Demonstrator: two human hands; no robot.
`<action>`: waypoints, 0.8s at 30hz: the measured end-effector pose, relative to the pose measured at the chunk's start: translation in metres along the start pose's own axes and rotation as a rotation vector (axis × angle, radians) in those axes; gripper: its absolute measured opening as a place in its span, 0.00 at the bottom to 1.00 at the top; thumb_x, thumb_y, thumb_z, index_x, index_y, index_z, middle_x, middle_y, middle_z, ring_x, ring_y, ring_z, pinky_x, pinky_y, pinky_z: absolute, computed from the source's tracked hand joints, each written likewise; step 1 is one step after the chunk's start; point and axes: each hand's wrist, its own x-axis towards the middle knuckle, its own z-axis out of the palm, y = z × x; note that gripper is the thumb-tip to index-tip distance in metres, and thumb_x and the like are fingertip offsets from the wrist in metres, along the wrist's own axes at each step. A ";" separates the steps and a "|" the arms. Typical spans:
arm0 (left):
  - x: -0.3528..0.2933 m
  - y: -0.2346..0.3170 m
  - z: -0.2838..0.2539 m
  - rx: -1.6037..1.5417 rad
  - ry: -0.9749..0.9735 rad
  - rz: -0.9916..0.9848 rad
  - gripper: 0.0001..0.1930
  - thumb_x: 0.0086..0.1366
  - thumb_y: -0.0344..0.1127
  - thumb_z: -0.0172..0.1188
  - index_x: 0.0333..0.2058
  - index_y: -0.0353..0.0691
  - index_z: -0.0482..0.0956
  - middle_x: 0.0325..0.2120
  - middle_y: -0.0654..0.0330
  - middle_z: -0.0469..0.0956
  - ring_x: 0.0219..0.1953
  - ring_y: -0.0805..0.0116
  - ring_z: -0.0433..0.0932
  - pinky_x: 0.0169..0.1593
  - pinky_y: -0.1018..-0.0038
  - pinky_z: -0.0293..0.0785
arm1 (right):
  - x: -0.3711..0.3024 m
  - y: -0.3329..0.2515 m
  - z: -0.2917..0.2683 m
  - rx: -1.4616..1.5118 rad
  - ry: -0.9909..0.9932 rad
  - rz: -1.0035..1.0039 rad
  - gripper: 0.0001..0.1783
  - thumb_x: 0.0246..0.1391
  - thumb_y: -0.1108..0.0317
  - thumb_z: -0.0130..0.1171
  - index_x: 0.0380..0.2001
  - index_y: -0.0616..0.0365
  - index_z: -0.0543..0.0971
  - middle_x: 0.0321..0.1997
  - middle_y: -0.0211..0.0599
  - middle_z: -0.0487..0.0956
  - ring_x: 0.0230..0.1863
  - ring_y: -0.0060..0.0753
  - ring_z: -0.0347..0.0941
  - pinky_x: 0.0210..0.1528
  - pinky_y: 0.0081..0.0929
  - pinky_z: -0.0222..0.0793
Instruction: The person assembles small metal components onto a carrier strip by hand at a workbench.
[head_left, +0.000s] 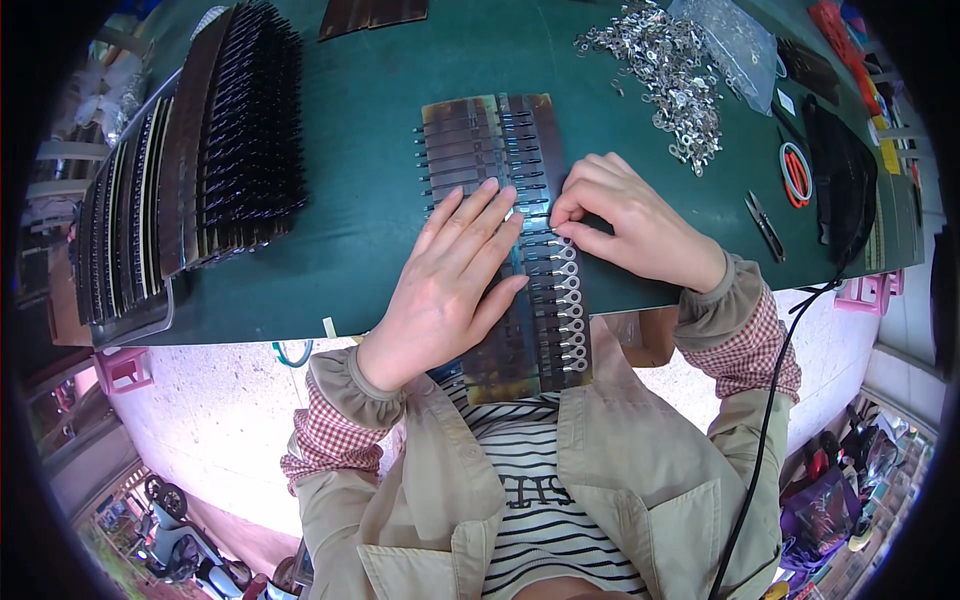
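A long brown board (pixel 500 370) lies across the table's near edge, carrying a row of small black parts with pins. My left hand (pixel 455 265) rests flat on it, fingers spread, over its middle. Along the right side of its near half runs a row of silver ring terminals (pixel 574 310), fitted on the parts' ends. At the far end of that row my right hand (pixel 625 215) pinches with thumb and forefinger; what sits between the fingertips is too small to make out. Further up the board, the black parts (pixel 518 150) show no rings.
A loose heap of silver ring terminals (pixel 680 90) lies at the back right, beside a clear plastic bag (pixel 735 50). Snips (pixel 766 228) and orange-handled scissors (pixel 796 175) lie at the right. Stacked boards with black parts (pixel 240 130) fill the left. A black cable (pixel 770 420) hangs at right.
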 end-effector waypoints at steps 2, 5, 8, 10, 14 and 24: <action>0.000 0.000 0.000 -0.002 0.005 -0.006 0.29 0.62 0.32 0.68 0.62 0.29 0.75 0.66 0.44 0.71 0.72 0.45 0.66 0.74 0.48 0.56 | 0.001 -0.001 0.001 -0.013 -0.010 -0.007 0.07 0.53 0.74 0.67 0.33 0.57 0.78 0.36 0.31 0.74 0.42 0.37 0.71 0.48 0.34 0.64; 0.001 0.000 -0.001 -0.003 0.000 -0.003 0.30 0.62 0.31 0.68 0.62 0.30 0.74 0.66 0.45 0.71 0.72 0.45 0.66 0.74 0.48 0.57 | 0.002 -0.005 0.003 -0.038 0.016 -0.006 0.06 0.55 0.72 0.66 0.33 0.57 0.78 0.35 0.32 0.74 0.41 0.37 0.71 0.47 0.34 0.64; 0.001 0.000 -0.001 -0.005 -0.002 -0.002 0.30 0.62 0.31 0.68 0.62 0.30 0.74 0.66 0.45 0.71 0.72 0.46 0.65 0.74 0.49 0.57 | 0.003 -0.007 0.006 -0.058 0.046 -0.011 0.06 0.56 0.71 0.66 0.32 0.57 0.78 0.35 0.33 0.73 0.40 0.38 0.71 0.46 0.34 0.64; 0.001 0.000 -0.001 -0.005 0.002 -0.007 0.30 0.62 0.31 0.68 0.62 0.30 0.74 0.66 0.45 0.71 0.72 0.46 0.65 0.74 0.49 0.56 | 0.002 -0.007 0.009 -0.071 0.077 -0.026 0.06 0.56 0.71 0.66 0.32 0.57 0.77 0.34 0.33 0.73 0.40 0.37 0.71 0.45 0.34 0.64; 0.001 0.001 -0.001 -0.001 -0.005 -0.014 0.30 0.61 0.31 0.69 0.62 0.30 0.75 0.66 0.45 0.71 0.72 0.46 0.65 0.74 0.49 0.57 | -0.003 -0.007 0.015 -0.055 0.125 -0.004 0.06 0.54 0.75 0.67 0.34 0.58 0.80 0.36 0.33 0.76 0.40 0.39 0.72 0.45 0.34 0.65; 0.003 0.002 -0.004 0.016 -0.081 0.011 0.31 0.61 0.39 0.70 0.63 0.40 0.77 0.69 0.45 0.66 0.73 0.43 0.61 0.74 0.45 0.54 | -0.038 -0.011 0.011 -0.151 0.177 -0.102 0.19 0.46 0.81 0.64 0.45 0.67 0.82 0.47 0.44 0.80 0.47 0.48 0.78 0.47 0.39 0.76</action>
